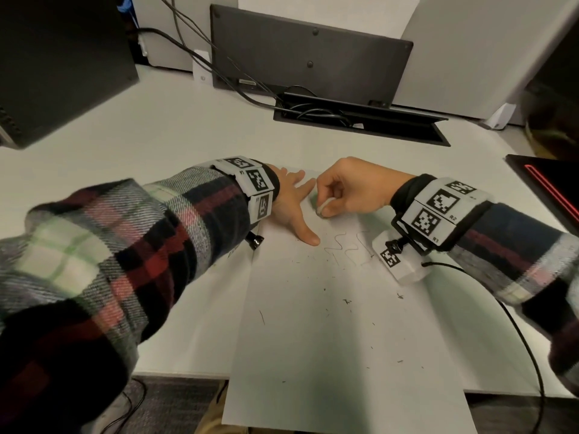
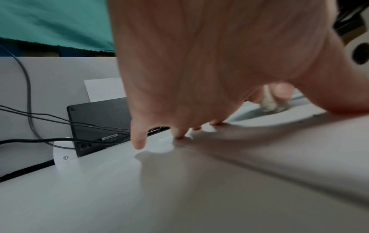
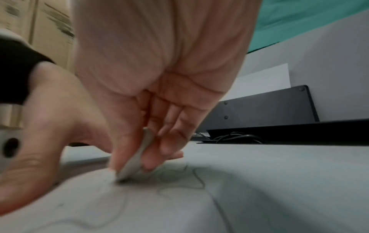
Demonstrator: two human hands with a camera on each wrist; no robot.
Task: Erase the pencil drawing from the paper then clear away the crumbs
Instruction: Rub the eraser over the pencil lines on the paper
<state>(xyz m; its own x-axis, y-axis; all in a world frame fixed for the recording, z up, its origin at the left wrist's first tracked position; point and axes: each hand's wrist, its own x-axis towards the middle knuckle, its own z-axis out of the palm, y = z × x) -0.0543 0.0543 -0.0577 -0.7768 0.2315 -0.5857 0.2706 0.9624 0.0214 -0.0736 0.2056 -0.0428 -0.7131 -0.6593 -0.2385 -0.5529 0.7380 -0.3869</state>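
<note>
A white sheet of paper (image 1: 329,324) lies on the desk and hangs over its near edge. Faint pencil lines (image 1: 347,249) run across its upper part, also seen as pencil lines (image 3: 179,181) in the right wrist view. Dark eraser crumbs (image 1: 346,301) are scattered over the sheet. My left hand (image 1: 291,202) lies flat with spread fingers, pressing the paper's top left corner. My right hand (image 1: 344,189) pinches a small white eraser (image 1: 324,208) between thumb and fingers, its tip on the paper. The eraser (image 3: 135,157) looks thin and worn.
A black monitor back (image 1: 310,54) stands behind, with cables (image 1: 219,67) running into an open cable tray (image 1: 360,120). A dark computer case (image 1: 62,64) sits at the far left. A black item with a red stripe (image 1: 551,189) lies at the right edge.
</note>
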